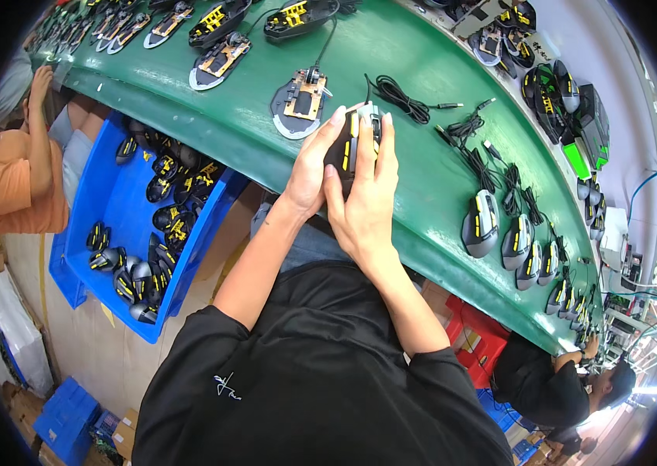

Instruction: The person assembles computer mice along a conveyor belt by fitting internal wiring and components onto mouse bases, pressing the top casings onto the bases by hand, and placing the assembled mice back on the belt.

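Both my hands clasp one black computer mouse shell with yellow side buttons (350, 140) above the near edge of the green conveyor belt (422, 179). My left hand (314, 159) wraps its left side, fingertips on top. My right hand (367, 194) covers its right side and back, with the fingers reaching over the front. Just beyond the hands lies an open mouse base with a circuit board (301, 101). A coiled black cable (402, 97) lies to the right of it.
Several assembled mice (499, 233) stand in a row along the belt's right part; more open bases (220, 62) lie at the far left. A blue bin of mouse shells (150, 225) stands below the belt on my left. Other people work at left (18, 171) and lower right (554, 380).
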{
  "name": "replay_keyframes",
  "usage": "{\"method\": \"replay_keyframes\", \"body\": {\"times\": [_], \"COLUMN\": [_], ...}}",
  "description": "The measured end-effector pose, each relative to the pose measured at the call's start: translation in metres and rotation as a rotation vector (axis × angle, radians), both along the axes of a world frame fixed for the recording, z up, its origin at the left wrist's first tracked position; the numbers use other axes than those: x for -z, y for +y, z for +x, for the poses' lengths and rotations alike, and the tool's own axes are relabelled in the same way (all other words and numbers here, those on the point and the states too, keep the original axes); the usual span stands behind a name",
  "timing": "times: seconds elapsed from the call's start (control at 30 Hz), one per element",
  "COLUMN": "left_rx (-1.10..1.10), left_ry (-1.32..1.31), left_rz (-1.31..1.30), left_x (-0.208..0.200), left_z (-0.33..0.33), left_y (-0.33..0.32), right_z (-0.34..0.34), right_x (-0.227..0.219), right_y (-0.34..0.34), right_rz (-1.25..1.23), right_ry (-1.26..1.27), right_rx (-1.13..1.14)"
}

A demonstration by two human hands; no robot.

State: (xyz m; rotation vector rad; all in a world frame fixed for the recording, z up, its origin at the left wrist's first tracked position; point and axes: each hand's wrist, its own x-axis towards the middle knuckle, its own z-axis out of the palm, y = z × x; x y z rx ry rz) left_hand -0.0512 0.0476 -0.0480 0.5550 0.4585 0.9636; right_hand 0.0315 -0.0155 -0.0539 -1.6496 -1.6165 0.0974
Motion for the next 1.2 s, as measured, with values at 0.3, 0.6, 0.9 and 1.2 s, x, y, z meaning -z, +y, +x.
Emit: {"method": "replay_keyframes", "body": {"times": [0.3,0.6,0.9,1.2], "left_rx": [-0.097,0.137,0.078,0.055], "left_ry": [-0.129,0.076,-0.136,0.270], "left_rz": [-0.043,0.281,0.087,0.026], "left_x": [0.019,0.017,0.014,-0.001], "left_z": [-0.006,-0.015,0.011,0.026], "left_y": [0.007,0.019,0.002,-0.005], "right_z": [0.008,0.049,0.062,0.068], "right_x": [-0.002,-0.045,-0.041,-0.041], "right_y": [-0.001,-0.017,-0.034,-0.044], "right_rz": [-0.100,-0.123,-0.096,-0.441], "right_ry": [0.685,0.444,0.429,0.303], "right_rx": [-0.114,-0.042,0.007,0.004]}}
